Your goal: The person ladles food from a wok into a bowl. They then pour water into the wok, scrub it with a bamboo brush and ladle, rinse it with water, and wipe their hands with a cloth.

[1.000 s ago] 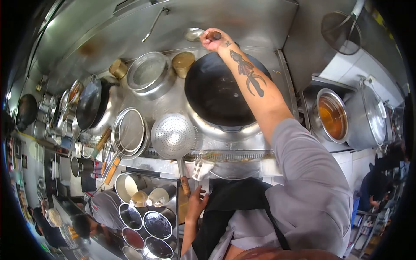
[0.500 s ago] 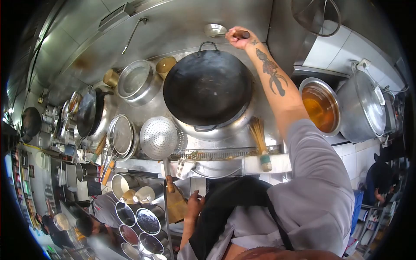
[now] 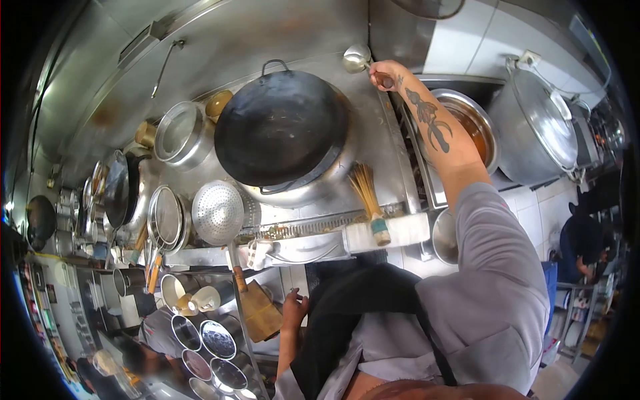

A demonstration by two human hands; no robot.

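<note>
My right hand [image 3: 387, 75] is wrapped round the wooden-ended handle of a metal ladle [image 3: 357, 59], whose bowl is up by the steel back wall. Below my tattooed forearm lies a steel pot of amber liquid [image 3: 467, 120], partly covered by the arm. A large black wok [image 3: 280, 130] sits on the burner, left of the ladle. My left hand [image 3: 295, 308] hangs low beside my apron, fingers loosely apart and holding nothing, right of a brown board [image 3: 259, 310]. A perforated strainer [image 3: 217, 213] rests left of the wok.
A bamboo brush [image 3: 368, 200] stands on the stove's front edge. A lidded pot [image 3: 533, 127] is at the right. Containers of sauce [image 3: 217, 339] fill the lower left, with stacked pans and sieves above. Other people are at the far right and lower left.
The view has turned rightward, so the wok and strainer appear further left. My right hand has carried the ladle from behind the wok to the right, towards the amber pot. My left hand stays low.
</note>
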